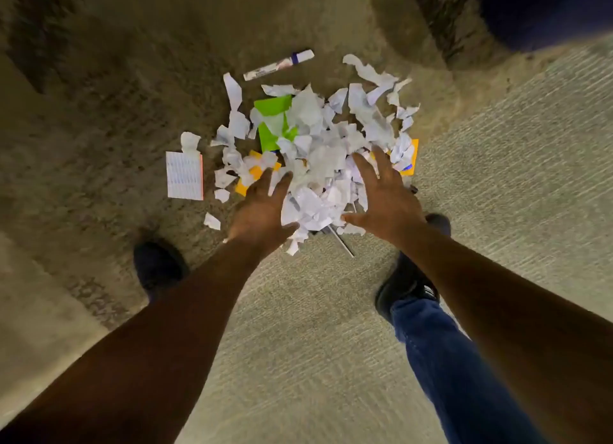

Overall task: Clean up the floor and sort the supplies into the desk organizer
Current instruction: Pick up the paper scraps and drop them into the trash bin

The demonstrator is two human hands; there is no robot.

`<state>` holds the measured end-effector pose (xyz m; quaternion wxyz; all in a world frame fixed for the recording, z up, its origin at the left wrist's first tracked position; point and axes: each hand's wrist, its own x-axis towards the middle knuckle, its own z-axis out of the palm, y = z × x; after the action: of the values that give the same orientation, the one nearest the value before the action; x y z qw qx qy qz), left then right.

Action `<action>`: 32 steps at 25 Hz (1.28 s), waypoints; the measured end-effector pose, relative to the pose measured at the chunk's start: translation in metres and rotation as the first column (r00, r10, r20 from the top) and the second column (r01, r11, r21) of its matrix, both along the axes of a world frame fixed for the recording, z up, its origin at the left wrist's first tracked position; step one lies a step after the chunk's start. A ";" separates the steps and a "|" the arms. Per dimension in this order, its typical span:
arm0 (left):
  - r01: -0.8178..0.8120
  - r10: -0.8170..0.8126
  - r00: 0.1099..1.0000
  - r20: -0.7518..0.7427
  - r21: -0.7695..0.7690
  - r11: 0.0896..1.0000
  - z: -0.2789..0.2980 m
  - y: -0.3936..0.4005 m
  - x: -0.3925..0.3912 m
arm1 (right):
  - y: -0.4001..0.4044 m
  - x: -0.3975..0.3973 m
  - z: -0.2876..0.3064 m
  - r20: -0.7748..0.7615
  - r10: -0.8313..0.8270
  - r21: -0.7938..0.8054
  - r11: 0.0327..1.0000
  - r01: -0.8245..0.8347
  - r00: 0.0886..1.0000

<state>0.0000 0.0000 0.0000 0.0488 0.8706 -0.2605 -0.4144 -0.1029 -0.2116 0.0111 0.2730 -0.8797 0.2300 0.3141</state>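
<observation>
Reaching down, we spread both hands over the paper pile (318, 158) on the floor (331, 311): left hand (265, 208) at its near-left edge, right hand (381, 198) at its near-right. Each grip is wide open, fingers splayed, holding nothing. A glue stick (278, 65) lies beyond the pile, a notepad (184, 175) to its left, and a pen (341, 242) pokes out between our hands.

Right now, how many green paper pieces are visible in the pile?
2: one green sheet at the pile's far-left part, another green piece just nearer; white scraps may hide more.
</observation>
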 end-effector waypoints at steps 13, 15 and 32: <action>-0.009 0.026 0.991 0.134 -0.129 0.992 -0.080 -0.023 -0.023 | 0.013 0.041 -0.097 0.090 0.295 -0.122 0.951 -0.283 0.951; -0.174 0.184 0.983 0.018 -0.254 0.951 -0.072 -0.019 -0.020 | 0.008 0.039 -0.093 0.138 0.212 -0.074 0.976 -0.203 0.968; -0.889 0.827 0.458 -0.326 -0.150 0.433 0.103 -0.021 0.044 | -0.050 0.052 0.105 0.307 -0.660 0.203 0.749 0.631 0.685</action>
<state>0.0441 -0.0212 0.1028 0.4108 0.8150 0.1679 -0.3726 -0.0512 -0.2619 0.1165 0.4386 -0.7722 0.4579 0.0404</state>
